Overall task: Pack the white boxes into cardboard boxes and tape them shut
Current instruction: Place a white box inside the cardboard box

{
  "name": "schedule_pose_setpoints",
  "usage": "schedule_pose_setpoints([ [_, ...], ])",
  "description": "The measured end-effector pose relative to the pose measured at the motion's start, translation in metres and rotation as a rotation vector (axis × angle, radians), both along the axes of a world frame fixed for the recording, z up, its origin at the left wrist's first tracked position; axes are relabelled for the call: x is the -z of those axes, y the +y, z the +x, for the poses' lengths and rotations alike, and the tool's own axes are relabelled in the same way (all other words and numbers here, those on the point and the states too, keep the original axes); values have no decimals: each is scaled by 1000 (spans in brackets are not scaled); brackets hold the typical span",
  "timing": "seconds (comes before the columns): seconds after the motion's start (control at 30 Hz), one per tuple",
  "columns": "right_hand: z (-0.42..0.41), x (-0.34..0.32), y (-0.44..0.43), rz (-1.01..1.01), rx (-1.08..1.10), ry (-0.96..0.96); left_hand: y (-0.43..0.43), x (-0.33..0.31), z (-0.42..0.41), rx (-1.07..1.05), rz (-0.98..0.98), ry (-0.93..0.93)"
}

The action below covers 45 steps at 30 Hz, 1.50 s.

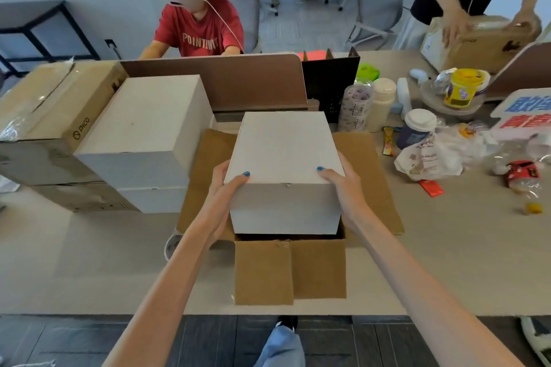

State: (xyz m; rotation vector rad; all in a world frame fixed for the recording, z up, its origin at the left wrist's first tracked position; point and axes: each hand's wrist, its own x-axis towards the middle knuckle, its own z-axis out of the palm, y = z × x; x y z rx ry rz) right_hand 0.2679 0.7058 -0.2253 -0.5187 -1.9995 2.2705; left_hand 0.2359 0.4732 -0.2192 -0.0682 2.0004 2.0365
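Observation:
I hold a white box (284, 158) between both hands, its lower part inside the mouth of an open cardboard box (290, 271) at the table's near edge. My left hand (225, 191) grips its left side and my right hand (343, 188) grips its right side, thumbs on the lid. The cardboard box's flaps lie spread out to the left, right and front. A stack of two more white boxes (146, 134) stands just to the left. A roll of tape (171, 246) peeks out beside my left forearm, partly hidden.
Closed cardboard boxes (44, 116) are stacked at the far left. A brown desk divider (226, 80) runs behind. Cups, bottles, bags and wrappers (429, 140) clutter the right side. A person in a red shirt sits opposite; another person handles a cardboard box (477, 45) at top right.

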Motion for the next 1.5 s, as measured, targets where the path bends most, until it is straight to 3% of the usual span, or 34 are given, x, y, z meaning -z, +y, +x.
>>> schedule_pose_setpoints([
  [0.37,-4,35,0,167,-89,-52,-2,37,-9,26,-81,-134],
  [0.63,-4,59,1,577,-261,-148,1,52,-10,136,-615,34],
  [0.83,-1,82,-1,891,-490,-290,12,63,-4,377,-1065,176],
  [1.03,9,74,-11,1029,-511,-357,12,70,3,425,-1171,198],
  [1.1,11,67,-12,1161,-504,-364,10,65,1,455,-1280,279],
  [1.2,18,60,-14,1506,-509,-178,8,55,7,493,-1479,507],
  [1.37,39,60,18,1697,-727,130,-33,72,18,594,-1319,911],
  [1.5,61,79,55,1894,-944,259,-63,85,31,849,-1468,1073],
])
